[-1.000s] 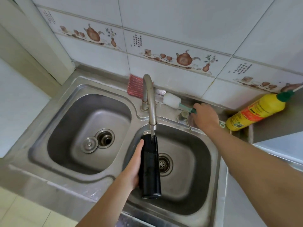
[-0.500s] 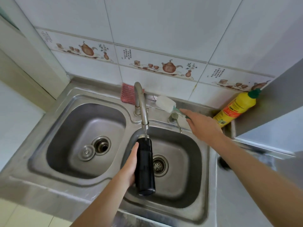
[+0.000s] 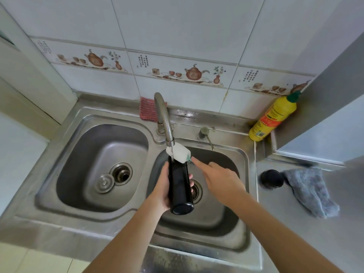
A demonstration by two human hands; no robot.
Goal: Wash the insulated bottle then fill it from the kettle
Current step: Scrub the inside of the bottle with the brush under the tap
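Brush [image 3: 178, 153] has come off the back ledge to the bottle [image 3: 180, 186] mouth under the tap [image 3: 164, 119]; right hand [image 3: 220, 180] pinches its handle, left hand [image 3: 162, 191] wraps the bottle over the right basin [image 3: 232, 223]: scrubbing looks next.

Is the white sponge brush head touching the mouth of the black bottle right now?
Cannot tell. In the head view the sponge brush head overlaps the black bottle mouth under the faucet, hiding any contact or gap.

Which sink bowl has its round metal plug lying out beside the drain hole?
The left steel sink bowl: its round metal plug lies beside the open drain. The right bowl, under the black bottle, shows none.
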